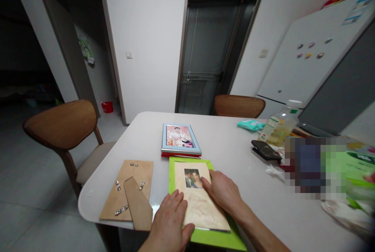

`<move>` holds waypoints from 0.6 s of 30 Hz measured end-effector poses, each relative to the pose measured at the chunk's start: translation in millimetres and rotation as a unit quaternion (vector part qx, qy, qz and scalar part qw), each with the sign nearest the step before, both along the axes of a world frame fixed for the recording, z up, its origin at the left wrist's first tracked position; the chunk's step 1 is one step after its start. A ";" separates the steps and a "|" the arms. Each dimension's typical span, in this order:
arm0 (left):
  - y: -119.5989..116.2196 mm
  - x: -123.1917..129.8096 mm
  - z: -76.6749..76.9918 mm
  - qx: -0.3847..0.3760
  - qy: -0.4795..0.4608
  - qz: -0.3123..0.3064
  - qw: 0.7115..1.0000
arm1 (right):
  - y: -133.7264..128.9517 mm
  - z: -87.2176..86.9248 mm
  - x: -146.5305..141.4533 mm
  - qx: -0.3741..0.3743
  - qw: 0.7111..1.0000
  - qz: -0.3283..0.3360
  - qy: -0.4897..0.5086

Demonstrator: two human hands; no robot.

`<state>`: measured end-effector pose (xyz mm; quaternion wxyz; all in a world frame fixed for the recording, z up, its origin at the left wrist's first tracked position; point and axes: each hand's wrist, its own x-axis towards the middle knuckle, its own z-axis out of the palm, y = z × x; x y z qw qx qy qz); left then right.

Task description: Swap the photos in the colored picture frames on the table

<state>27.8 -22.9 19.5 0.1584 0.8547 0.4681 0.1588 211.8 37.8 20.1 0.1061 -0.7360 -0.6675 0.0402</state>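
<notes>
A lime-green picture frame [205,236] lies at the near edge of the table. On it rests a cream sheet [202,209] with a small photo [191,178] of two people near its top. My left hand [171,220] lies over the left edge of the sheet and frame, its fingers stretched out and its thumb apart. With its thumb on the sheet beside the photo, my right hand [225,191] grips the sheet's right edge. To the left is a wooden frame back [136,170] with metal clips and a stand leg [137,205].
A light-blue picture frame [191,149] lies on a red item beyond the green one. At right are a bottle [277,127], a teal packet [250,125], a black wallet-like item [266,150] and a blurred-out patch. Wooden chairs [63,121] stand around the white table [222,138].
</notes>
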 end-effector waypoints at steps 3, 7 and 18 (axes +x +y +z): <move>-1.7 -1.9 -0.3 0.000 -0.009 -0.004 1.000 | 1.0 -2.6 0.9 0.008 1.000 -0.005 -0.011; -4.0 -35.2 -0.3 0.023 -0.038 0.002 0.999 | -3.4 0.5 -5.3 0.027 0.999 0.027 0.019; -3.3 -165.8 -21.6 0.045 0.034 0.226 0.972 | -41.1 12.2 -147.3 0.009 0.941 0.297 0.162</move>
